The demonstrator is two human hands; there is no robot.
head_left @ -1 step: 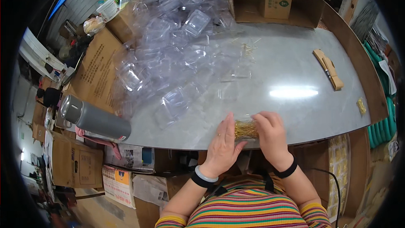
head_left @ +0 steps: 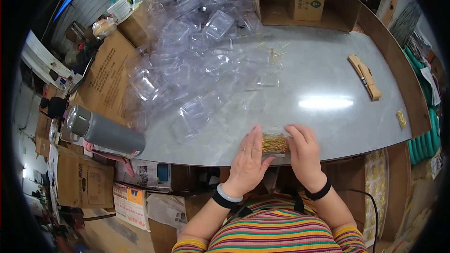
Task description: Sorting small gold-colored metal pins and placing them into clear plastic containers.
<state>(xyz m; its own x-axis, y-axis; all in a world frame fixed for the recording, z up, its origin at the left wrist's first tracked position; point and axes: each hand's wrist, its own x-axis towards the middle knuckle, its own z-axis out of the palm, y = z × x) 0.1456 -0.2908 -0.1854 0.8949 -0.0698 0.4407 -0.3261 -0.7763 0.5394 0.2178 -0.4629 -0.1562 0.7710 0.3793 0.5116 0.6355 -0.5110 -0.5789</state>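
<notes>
The gold bundle lay with the left hand flat at its left end. The right hand, loosely bent and not closed, was at its right end.

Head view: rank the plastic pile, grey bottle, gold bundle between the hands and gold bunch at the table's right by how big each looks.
Largest to smallest:
1. Plastic pile
2. Grey bottle
3. Gold bundle, by its visible part
4. Gold bunch
</notes>
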